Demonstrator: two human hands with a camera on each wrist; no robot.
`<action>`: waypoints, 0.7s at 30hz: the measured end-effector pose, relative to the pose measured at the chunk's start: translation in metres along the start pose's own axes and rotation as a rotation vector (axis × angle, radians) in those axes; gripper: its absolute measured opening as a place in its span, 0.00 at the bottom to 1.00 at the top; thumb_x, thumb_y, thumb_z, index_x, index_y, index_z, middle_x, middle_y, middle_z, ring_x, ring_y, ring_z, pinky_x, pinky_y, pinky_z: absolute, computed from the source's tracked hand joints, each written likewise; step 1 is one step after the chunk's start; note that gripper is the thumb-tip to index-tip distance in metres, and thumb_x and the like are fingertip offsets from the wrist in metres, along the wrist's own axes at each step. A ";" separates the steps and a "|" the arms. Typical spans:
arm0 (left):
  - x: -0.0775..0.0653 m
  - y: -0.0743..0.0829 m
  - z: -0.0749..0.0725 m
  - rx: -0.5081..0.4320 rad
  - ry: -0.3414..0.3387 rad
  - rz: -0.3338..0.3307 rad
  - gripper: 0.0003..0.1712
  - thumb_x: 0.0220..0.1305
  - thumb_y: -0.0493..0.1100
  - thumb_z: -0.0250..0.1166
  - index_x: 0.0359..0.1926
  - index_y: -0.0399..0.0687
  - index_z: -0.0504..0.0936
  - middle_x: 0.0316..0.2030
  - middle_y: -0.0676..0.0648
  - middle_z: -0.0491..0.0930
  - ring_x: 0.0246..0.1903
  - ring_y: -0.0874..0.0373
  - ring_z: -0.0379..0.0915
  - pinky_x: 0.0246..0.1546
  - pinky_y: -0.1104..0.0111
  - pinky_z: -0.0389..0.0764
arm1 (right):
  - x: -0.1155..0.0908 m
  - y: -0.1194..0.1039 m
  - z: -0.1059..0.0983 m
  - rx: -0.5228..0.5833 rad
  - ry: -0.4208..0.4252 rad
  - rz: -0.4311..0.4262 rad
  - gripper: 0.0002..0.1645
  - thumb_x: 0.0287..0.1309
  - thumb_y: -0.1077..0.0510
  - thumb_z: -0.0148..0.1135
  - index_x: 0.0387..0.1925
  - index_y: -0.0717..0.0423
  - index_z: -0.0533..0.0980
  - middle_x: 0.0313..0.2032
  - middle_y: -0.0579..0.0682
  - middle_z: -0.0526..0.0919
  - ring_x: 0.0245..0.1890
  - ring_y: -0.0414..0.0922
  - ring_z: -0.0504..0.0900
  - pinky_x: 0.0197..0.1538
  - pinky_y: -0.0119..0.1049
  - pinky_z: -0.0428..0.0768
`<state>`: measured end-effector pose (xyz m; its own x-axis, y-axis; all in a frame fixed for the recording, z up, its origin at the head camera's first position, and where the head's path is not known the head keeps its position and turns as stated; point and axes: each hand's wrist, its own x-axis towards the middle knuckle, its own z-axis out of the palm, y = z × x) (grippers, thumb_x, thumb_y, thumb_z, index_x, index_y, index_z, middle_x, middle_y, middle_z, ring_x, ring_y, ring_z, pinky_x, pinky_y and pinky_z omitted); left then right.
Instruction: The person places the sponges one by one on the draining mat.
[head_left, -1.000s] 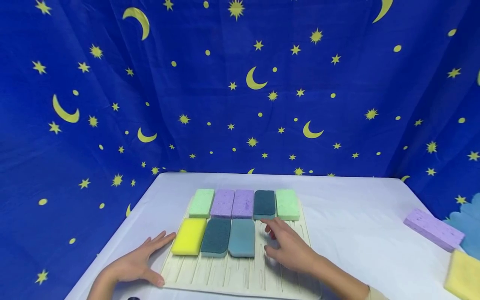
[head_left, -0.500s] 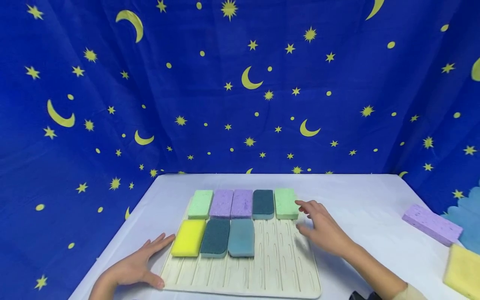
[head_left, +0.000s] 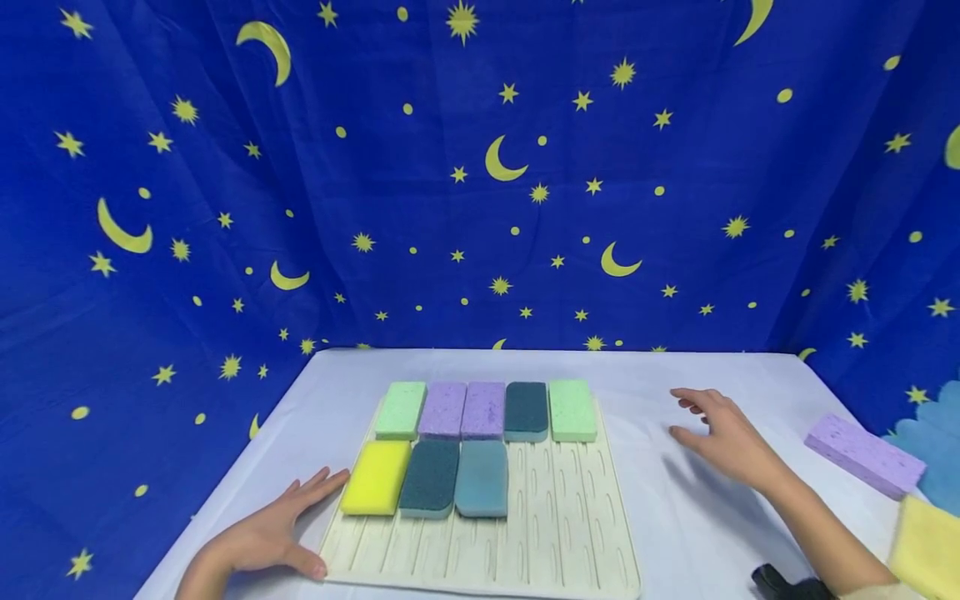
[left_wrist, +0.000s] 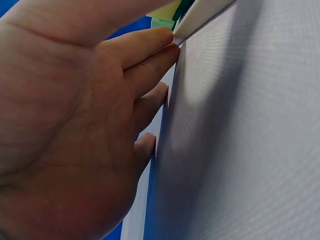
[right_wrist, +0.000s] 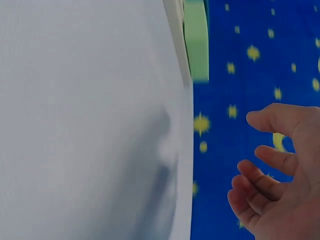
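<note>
My left hand [head_left: 270, 530] rests with fingers spread at the left edge of a ribbed cream mat [head_left: 555, 533], its thumb at the near left corner. Closest to its fingertips lies a bright yellow sponge [head_left: 377, 477]. Right of that sit a dark teal sponge [head_left: 430, 478] and a lighter blue sponge [head_left: 482, 477]. The back row holds a green sponge [head_left: 401, 410], two purple sponges [head_left: 442, 410], a dark teal sponge [head_left: 527, 410] and another green sponge [head_left: 573, 410]. My right hand [head_left: 731, 437] hovers above the table right of the mat, fingers loosely bent, holding nothing.
On the right side of the white table [head_left: 660, 533] lie a loose purple sponge [head_left: 865, 455] and a pale yellow sponge [head_left: 930, 546]. A light blue scalloped shape [head_left: 933, 442] stands at the right edge. Blue cloth [head_left: 420, 192] with moons and stars hangs around the table.
My right hand has moved right, from above the mat past the green sponge to over the bare table. The left hand and the sponges keep their places.
</note>
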<state>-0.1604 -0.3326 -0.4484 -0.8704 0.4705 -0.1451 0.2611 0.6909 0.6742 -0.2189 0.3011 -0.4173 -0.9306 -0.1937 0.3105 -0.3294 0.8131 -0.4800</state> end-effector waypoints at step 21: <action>0.001 -0.002 0.001 0.012 -0.004 0.010 0.62 0.44 0.52 0.78 0.75 0.51 0.53 0.71 0.29 0.46 0.64 0.19 0.29 0.52 0.25 0.36 | -0.020 0.079 -0.051 -0.087 -0.054 0.141 0.38 0.59 0.47 0.66 0.58 0.71 0.68 0.49 0.74 0.73 0.48 0.69 0.71 0.43 0.63 0.71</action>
<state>-0.1615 -0.3329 -0.4507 -0.8662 0.4793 -0.1415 0.2746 0.6930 0.6666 -0.2180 0.3973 -0.4198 -0.9746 -0.1020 0.1995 -0.1824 0.8782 -0.4422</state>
